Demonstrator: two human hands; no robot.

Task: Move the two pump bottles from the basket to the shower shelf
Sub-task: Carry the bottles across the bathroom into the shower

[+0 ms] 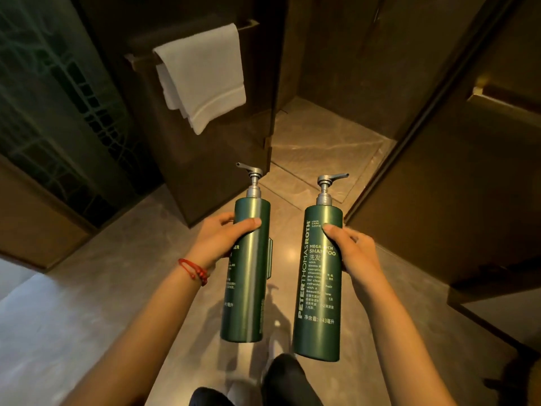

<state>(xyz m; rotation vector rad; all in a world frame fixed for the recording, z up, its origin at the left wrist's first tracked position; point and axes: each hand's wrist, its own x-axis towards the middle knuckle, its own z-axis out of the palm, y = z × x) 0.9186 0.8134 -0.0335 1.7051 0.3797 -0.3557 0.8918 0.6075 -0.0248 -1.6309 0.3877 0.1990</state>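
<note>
Left hand clamped on left pump bottle, right hand on shampoo bottle, both upright, spouts pointing outward

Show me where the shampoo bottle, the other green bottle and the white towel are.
shampoo bottle point(317, 303): head view, lower body, on the label.
other green bottle point(248, 288): head view, middle of its body.
white towel point(202, 77): head view, middle of the cloth.

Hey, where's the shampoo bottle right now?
In the head view, the shampoo bottle is upright in the right hand, lower centre-right, beside the other green pump bottle held in the left hand, above the marble floor.
</note>
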